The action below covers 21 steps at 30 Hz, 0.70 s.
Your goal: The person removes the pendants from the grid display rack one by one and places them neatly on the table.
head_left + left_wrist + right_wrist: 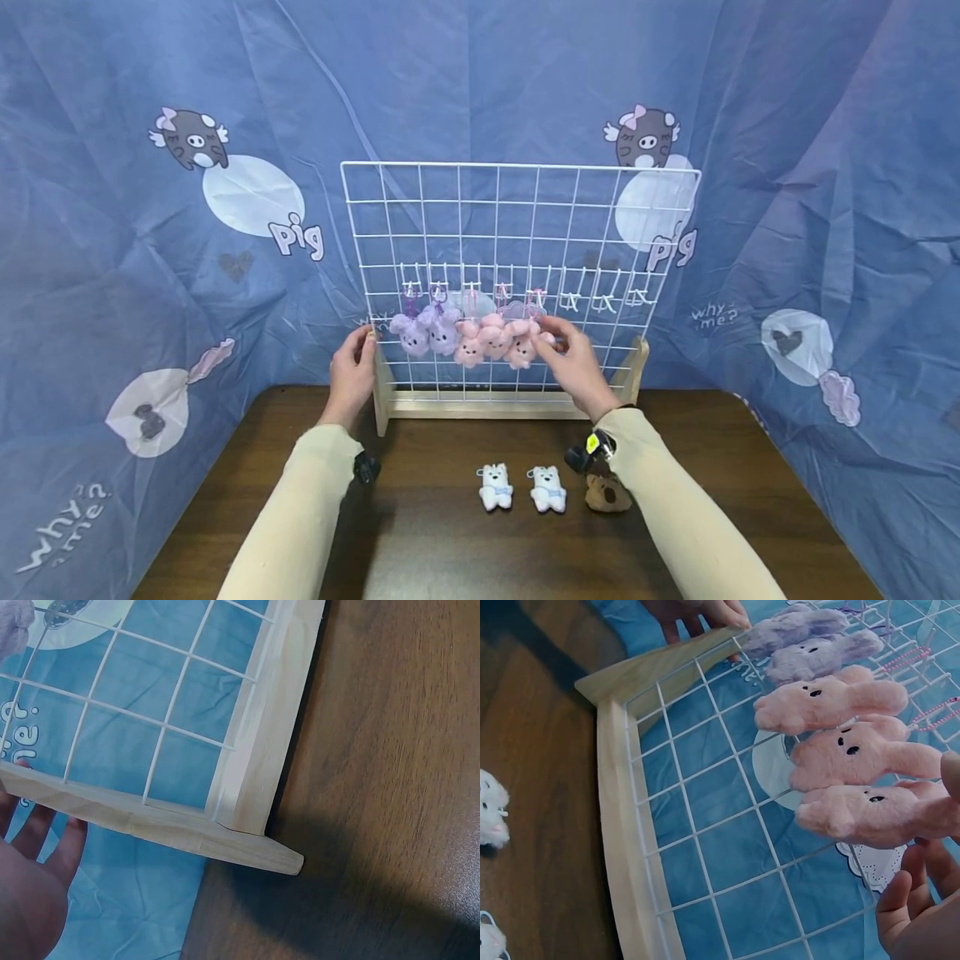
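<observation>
A white wire grid rack [480, 237] stands upright in a wooden base [487, 408]. From its hooks hang two purple plush keychains [441, 330] and, to their right, three pink plush keychains [494, 337]. My left hand [356, 367] grips the top of the rack's left wooden side post [150, 821]; its fingers [69, 851] lie against the post in the left wrist view. With thumb and fingers, my right hand [577, 362] holds the rightmost pink plush keychain [881, 814] by its side. The thumb is partly cut off in the right wrist view.
Several bare white hooks [603, 302] continue along the grid to the right. On the dark wooden table [435, 550] lie two white bear plush keychains [496, 487] and a brown plush [606, 494], partly covered by the right wrist. Blue printed cloth [480, 83] hangs behind.
</observation>
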Each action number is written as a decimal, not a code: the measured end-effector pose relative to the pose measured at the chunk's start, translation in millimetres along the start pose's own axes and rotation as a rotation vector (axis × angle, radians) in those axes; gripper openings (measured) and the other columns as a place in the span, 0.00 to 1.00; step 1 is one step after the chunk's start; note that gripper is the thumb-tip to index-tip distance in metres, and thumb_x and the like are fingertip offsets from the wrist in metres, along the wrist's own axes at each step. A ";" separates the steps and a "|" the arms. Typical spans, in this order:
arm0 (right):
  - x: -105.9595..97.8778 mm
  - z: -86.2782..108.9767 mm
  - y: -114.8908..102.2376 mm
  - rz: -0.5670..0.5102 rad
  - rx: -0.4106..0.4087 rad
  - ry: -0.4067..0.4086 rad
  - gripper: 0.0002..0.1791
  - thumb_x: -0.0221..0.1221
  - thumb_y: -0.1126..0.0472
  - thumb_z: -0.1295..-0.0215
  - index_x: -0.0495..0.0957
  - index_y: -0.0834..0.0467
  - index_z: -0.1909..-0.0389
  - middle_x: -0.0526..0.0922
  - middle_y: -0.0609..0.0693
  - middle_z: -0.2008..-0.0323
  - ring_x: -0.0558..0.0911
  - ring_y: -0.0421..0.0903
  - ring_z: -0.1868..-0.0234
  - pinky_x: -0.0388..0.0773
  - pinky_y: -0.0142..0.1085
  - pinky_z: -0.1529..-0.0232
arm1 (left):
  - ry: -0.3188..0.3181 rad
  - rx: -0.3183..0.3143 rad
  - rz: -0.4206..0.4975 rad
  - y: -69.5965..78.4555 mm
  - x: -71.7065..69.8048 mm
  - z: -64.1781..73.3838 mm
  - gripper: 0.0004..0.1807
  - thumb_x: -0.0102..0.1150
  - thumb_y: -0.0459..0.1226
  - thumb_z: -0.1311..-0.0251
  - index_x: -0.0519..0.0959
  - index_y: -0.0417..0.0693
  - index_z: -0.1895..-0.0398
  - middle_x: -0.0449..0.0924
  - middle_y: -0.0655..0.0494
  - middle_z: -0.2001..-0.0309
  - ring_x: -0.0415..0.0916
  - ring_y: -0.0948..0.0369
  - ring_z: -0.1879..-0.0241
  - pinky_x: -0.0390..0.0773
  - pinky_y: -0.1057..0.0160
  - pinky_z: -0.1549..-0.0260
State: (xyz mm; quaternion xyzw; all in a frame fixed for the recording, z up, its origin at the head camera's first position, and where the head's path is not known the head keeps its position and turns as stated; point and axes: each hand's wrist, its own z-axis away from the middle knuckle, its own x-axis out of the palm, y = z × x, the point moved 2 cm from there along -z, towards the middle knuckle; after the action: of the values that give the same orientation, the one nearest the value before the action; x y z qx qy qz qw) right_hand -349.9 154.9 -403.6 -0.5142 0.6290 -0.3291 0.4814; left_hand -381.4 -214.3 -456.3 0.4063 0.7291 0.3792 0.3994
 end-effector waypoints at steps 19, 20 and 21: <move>6.4 -5.3 -9.8 -0.021 -0.026 0.043 0.16 0.57 0.59 0.20 0.82 0.67 0.43 0.83 0.61 0.43 0.80 0.44 0.50 0.77 0.28 0.56 | -0.009 -0.013 -0.004 -1.2 -0.1 -1.4 0.21 0.48 0.44 0.17 0.76 0.42 0.32 0.83 0.42 0.41 0.77 0.53 0.46 0.72 0.55 0.44; 6.2 -4.8 -10.5 -0.023 -0.033 0.052 0.15 0.57 0.60 0.20 0.82 0.67 0.45 0.84 0.61 0.44 0.80 0.43 0.51 0.78 0.28 0.57 | -0.009 -0.010 -0.006 -1.3 -0.1 -1.5 0.21 0.48 0.44 0.17 0.76 0.42 0.32 0.83 0.42 0.41 0.77 0.53 0.46 0.72 0.55 0.44; 6.1 -4.6 -10.7 -0.023 -0.038 0.060 0.14 0.58 0.60 0.20 0.83 0.67 0.46 0.85 0.61 0.45 0.81 0.42 0.52 0.78 0.28 0.57 | -0.009 -0.009 -0.006 -1.4 -0.1 -1.6 0.21 0.48 0.44 0.17 0.76 0.42 0.32 0.83 0.42 0.41 0.77 0.53 0.46 0.72 0.55 0.44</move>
State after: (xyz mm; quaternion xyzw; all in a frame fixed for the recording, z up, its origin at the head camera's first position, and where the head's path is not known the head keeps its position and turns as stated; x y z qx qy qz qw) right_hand -350.8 145.9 -394.0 -0.5203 0.6435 -0.3376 0.4486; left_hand -383.3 -215.3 -456.9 0.4039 0.7269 0.3793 0.4056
